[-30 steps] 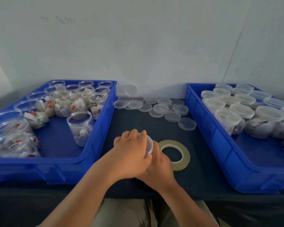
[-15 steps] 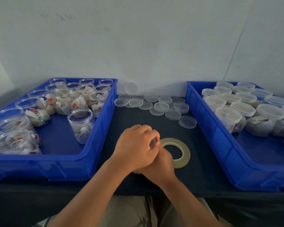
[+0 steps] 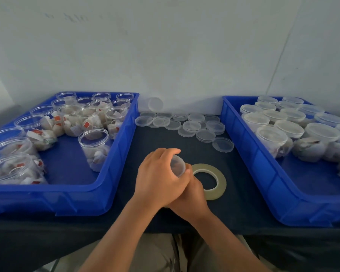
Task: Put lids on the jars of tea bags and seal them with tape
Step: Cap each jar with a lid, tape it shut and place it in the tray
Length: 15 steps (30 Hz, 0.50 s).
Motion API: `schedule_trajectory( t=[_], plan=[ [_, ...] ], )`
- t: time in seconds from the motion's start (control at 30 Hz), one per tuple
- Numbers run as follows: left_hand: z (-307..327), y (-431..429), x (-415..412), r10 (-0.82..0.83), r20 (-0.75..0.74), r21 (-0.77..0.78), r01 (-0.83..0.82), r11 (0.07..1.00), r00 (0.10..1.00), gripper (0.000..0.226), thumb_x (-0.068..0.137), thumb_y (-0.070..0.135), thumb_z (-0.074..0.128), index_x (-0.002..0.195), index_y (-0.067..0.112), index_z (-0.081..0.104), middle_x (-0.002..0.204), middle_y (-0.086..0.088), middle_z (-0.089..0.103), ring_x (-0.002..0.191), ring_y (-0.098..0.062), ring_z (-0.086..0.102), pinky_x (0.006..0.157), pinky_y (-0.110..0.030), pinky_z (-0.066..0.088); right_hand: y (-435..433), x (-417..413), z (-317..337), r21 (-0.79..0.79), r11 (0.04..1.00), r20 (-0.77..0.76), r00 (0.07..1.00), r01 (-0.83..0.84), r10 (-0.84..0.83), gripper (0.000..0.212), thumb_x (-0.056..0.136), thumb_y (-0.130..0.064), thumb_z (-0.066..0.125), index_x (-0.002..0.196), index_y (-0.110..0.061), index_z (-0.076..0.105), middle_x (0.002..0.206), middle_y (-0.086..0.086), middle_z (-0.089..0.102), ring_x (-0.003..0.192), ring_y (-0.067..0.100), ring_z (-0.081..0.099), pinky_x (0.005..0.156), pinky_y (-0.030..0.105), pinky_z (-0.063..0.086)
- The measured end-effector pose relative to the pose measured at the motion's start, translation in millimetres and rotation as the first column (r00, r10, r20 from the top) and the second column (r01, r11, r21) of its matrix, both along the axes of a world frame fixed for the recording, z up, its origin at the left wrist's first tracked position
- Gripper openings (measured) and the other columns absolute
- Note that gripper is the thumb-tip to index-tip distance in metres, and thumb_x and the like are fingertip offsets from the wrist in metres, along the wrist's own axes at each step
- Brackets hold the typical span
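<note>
Head view: jar (image 3: 178, 166) is held centre front over the desk (image 3: 165, 142), just beside the tape roll (image 3: 222, 181), which is kept near for sealing.
Left hand (image 3: 159, 179): curled round its top, probably twisting it shut.
Right hand (image 3: 191, 194): clasped beneath, steadying it; fingers mostly hidden.

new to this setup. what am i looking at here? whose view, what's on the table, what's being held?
No machine here: a person works bare-handed, and the single camera sits on their head, looking down at the table. The left blue crate holds open jars of tea bags; the right blue crate holds lidded jars. Between them lie loose lids, and a tape roll lies beside the hands. The left hand curls round a small clear jar; the right hand, mostly hidden under it, seems to grip the same jar.
</note>
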<state>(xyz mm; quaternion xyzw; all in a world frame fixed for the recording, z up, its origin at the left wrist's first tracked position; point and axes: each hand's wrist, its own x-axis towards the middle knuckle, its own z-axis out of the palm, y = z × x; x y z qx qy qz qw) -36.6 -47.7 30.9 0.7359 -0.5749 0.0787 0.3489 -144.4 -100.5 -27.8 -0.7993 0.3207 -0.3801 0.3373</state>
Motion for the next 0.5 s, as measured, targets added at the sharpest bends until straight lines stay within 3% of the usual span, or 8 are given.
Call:
schedule_trajectory(
  t=[0.1, 0.2, 0.3, 0.37, 0.43, 0.5],
  plan=[
    [3, -1, 10, -0.099, -0.006, 0.016, 0.099, 0.995, 0.995, 0.06, 0.08, 0.067, 0.059, 0.133, 0.04, 0.056, 0.121, 0.022, 0.063, 0.107, 0.003, 0.056, 0.09, -0.018, 0.04, -5, 0, -4, 0.022, 0.999, 0.058, 0.998, -0.031, 0.03, 0.08, 0.066, -0.047, 0.089, 0.134, -0.034, 0.05, 0.118, -0.021, 0.065, 0.104, 0.001, 0.069, 0.081, 0.031, 0.062],
    [5, -1, 18, -0.176, -0.014, 0.022, 0.177, 0.984, 0.984, 0.058, 0.078, 0.065, 0.065, 0.131, 0.042, 0.057, 0.12, 0.025, 0.064, 0.106, 0.007, 0.053, 0.09, -0.016, 0.041, -6, 1, -4, 0.012, 0.999, 0.099, 0.994, -0.039, 0.038, 0.073, 0.068, -0.048, 0.087, 0.128, -0.044, 0.046, 0.114, -0.02, 0.068, 0.101, 0.002, 0.071, 0.078, 0.031, 0.063],
    [8, -1, 22, -0.21, -0.014, 0.034, 0.211, 0.977, 0.978, 0.06, 0.076, 0.07, 0.063, 0.128, 0.041, 0.06, 0.119, 0.027, 0.064, 0.107, 0.006, 0.054, 0.09, -0.01, 0.037, -4, 2, -2, -0.009, 1.0, 0.031, 0.999, -0.007, 0.007, 0.078, 0.066, -0.057, 0.084, 0.127, -0.056, 0.036, 0.117, -0.019, 0.066, 0.099, 0.001, 0.069, 0.077, 0.027, 0.061],
    [8, 1, 22, -0.219, -0.013, 0.039, 0.219, 0.975, 0.976, 0.061, 0.075, 0.075, 0.062, 0.126, 0.041, 0.061, 0.119, 0.029, 0.061, 0.109, 0.009, 0.052, 0.089, -0.006, 0.034, -1, 3, -2, -0.045, 0.998, -0.051, 0.998, 0.036, -0.038, 0.085, 0.066, -0.061, 0.081, 0.135, -0.047, 0.032, 0.121, -0.018, 0.064, 0.097, 0.001, 0.068, 0.076, 0.025, 0.06],
    [6, 3, 22, -0.217, -0.009, 0.033, 0.217, 0.976, 0.976, 0.062, 0.075, 0.078, 0.061, 0.124, 0.041, 0.064, 0.121, 0.028, 0.061, 0.112, 0.009, 0.051, 0.091, -0.006, 0.033, 2, 4, 1, -0.061, 0.998, -0.09, 0.996, 0.025, -0.03, 0.093, 0.067, -0.061, 0.081, 0.143, -0.038, 0.031, 0.125, -0.018, 0.06, 0.102, 0.0, 0.067, 0.081, 0.027, 0.061],
    [6, 4, 22, -0.205, -0.006, 0.037, 0.205, 0.978, 0.979, 0.06, 0.076, 0.076, 0.063, 0.126, 0.042, 0.064, 0.124, 0.027, 0.061, 0.115, 0.008, 0.051, 0.093, -0.008, 0.034, -3, -1, 6, -0.066, 0.994, -0.115, 0.99, -0.085, 0.077, 0.101, 0.067, -0.062, 0.084, 0.15, -0.036, 0.031, 0.14, -0.018, 0.053, 0.123, -0.004, 0.057, 0.102, 0.027, 0.055]
  ],
)
